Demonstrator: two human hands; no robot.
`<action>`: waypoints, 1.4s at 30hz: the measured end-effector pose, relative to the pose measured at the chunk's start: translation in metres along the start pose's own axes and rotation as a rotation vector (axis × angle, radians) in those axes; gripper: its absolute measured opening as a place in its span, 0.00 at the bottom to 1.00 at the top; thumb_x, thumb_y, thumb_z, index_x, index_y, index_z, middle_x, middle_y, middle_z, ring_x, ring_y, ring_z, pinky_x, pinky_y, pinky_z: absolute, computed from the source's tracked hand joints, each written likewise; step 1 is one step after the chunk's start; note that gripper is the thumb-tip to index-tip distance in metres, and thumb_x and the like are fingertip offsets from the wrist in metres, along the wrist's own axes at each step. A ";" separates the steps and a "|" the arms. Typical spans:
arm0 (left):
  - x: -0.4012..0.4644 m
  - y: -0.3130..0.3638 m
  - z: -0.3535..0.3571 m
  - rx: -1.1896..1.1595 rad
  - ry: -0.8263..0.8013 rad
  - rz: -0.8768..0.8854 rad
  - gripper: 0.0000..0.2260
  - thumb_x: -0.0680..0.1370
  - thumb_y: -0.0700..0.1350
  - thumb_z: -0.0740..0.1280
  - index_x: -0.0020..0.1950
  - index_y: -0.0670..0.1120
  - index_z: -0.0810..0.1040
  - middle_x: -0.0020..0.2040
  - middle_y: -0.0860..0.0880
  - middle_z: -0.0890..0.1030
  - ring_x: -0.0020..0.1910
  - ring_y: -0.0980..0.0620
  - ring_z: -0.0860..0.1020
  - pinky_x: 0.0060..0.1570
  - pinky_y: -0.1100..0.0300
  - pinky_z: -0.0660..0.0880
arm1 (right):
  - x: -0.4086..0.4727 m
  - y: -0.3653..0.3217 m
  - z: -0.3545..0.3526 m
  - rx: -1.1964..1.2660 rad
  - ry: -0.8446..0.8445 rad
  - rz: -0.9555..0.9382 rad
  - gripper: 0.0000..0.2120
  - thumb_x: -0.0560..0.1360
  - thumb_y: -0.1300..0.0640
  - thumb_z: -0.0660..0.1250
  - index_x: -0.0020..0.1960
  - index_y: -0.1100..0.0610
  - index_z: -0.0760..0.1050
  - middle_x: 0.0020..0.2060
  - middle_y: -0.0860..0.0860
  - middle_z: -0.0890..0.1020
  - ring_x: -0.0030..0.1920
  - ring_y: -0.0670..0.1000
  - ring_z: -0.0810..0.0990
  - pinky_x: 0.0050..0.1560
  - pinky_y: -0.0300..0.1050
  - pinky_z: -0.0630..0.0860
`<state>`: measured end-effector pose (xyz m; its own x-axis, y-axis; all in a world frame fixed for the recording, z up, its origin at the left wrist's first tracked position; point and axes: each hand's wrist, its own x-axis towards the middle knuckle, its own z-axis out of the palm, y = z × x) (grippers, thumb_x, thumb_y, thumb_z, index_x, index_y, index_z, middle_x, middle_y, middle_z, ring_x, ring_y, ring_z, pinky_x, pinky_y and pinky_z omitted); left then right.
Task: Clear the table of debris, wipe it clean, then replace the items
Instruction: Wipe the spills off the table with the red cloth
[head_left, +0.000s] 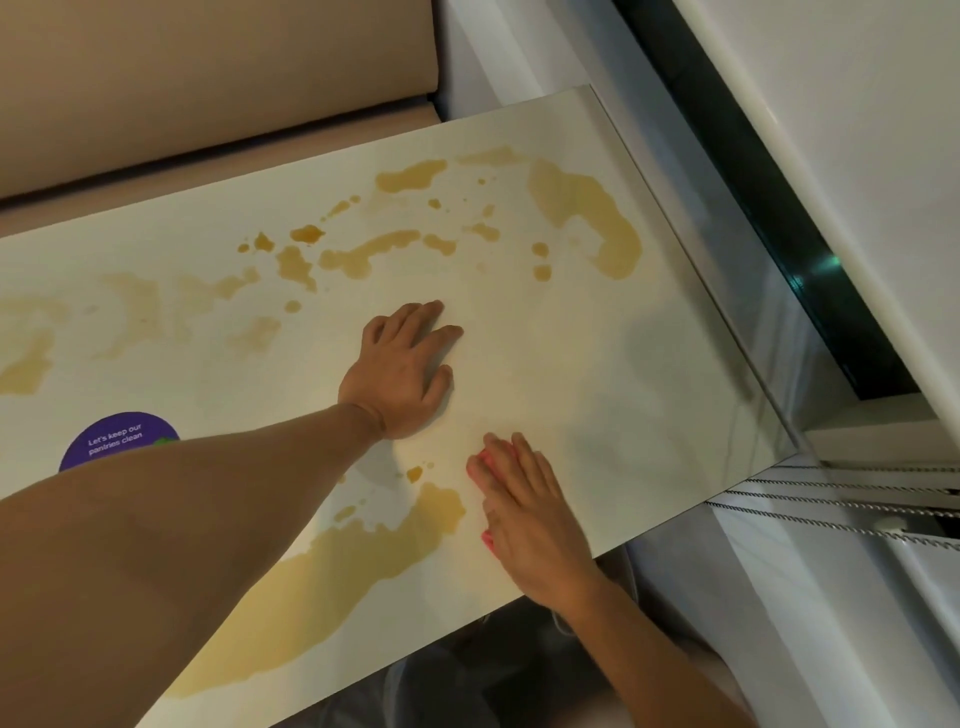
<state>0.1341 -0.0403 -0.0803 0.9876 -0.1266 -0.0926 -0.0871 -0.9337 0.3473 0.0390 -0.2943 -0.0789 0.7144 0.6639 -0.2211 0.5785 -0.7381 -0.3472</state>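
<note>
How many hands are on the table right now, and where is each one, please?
2. The left hand rests flat near the middle of the white table. The right hand presses a pink cloth near the front edge, beside a yellowish spill.

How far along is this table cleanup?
Done: no loose items show on the table. In hand: the right hand presses a pink cloth flat by a spill; the left hand rests flat on the tabletop. Left: yellow-brown spills cover much of the surface, and nothing is replaced yet.
</note>
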 end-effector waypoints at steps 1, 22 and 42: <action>0.000 0.001 0.000 0.000 0.002 -0.001 0.23 0.81 0.55 0.56 0.76 0.55 0.68 0.80 0.48 0.62 0.78 0.45 0.58 0.75 0.45 0.54 | 0.006 0.008 -0.006 -0.008 0.013 -0.020 0.39 0.79 0.49 0.69 0.82 0.50 0.50 0.83 0.52 0.46 0.82 0.58 0.39 0.81 0.58 0.47; 0.001 -0.001 0.001 -0.014 0.009 0.006 0.22 0.80 0.53 0.55 0.74 0.53 0.69 0.79 0.46 0.64 0.77 0.43 0.60 0.74 0.44 0.56 | 0.019 0.019 -0.012 -0.028 0.040 0.008 0.35 0.80 0.50 0.65 0.81 0.51 0.53 0.83 0.52 0.50 0.82 0.59 0.43 0.80 0.62 0.46; 0.008 0.011 -0.014 0.079 -0.100 -0.099 0.30 0.78 0.60 0.54 0.77 0.48 0.62 0.80 0.42 0.58 0.77 0.38 0.56 0.75 0.39 0.53 | 0.015 0.020 -0.018 0.110 0.121 0.437 0.29 0.86 0.44 0.44 0.84 0.49 0.41 0.82 0.49 0.38 0.81 0.51 0.33 0.82 0.56 0.50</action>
<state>0.1423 -0.0471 -0.0645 0.9743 -0.0617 -0.2167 -0.0040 -0.9663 0.2573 0.0678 -0.3014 -0.0728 0.9263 0.2699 -0.2628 0.1726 -0.9241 -0.3408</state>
